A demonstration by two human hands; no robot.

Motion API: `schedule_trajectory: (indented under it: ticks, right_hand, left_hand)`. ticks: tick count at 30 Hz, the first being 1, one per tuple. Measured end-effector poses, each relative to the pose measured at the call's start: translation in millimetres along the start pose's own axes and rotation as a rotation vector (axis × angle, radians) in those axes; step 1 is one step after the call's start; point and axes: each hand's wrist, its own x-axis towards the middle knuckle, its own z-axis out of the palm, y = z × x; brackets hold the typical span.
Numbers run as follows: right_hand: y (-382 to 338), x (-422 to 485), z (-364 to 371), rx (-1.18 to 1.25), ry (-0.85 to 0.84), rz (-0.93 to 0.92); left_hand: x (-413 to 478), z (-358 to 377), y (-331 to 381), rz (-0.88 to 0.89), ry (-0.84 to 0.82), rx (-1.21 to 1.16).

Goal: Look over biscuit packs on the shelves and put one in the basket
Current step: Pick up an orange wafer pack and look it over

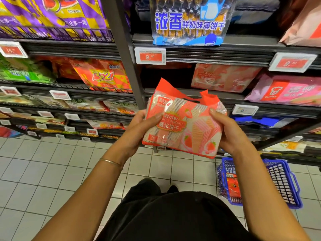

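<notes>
Our black clothing [173,220] fills 6 o'clock, with both forearms reaching up from it. We hold the wafer biscuit pack [187,129] at centre frame, in front of the shelves [208,49]. Our left hand [139,129] grips its 9 o'clock edge, thumb curled over the front, and our right hand [227,134] clasps its 3 o'clock edge likewise. The pack is orange-red and white, printed with strawberries, pink wafers and "Wafer". The blue basket [284,180] sits on the tiled floor at 4 o'clock, a red packet [233,186] inside.
</notes>
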Motion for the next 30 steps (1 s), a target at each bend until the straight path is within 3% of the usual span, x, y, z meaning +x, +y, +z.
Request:
schedule_trajectory:
  ticks: [4,11,16,20,24,30]
  right_hand:
    - [-9,12,4,-0.076,0.118,-0.099]
    - [-22,39,13,-0.113,0.267,-0.369]
    - [-32,51,16,-0.236,0.328,-0.557]
    - [-37,60,21,-0.560,0.419,-0.526]
    - [-33,73,41,-0.627,0.427,-0.502]
    - [-44,97,65,-0.713,0.517,-0.467]
  left_hand:
    - [14,1,8,-0.025,-0.056,0.032]
    - [59,12,34,0.088,0.138,0.215]
    - [91,16,57,0.153,0.143,0.274]
    - [116,13,64,0.180,0.284,0.207]
    - [137,16,71,0.161,0.399,0.049]
    - [159,25,83,-0.130,0.516,0.051]
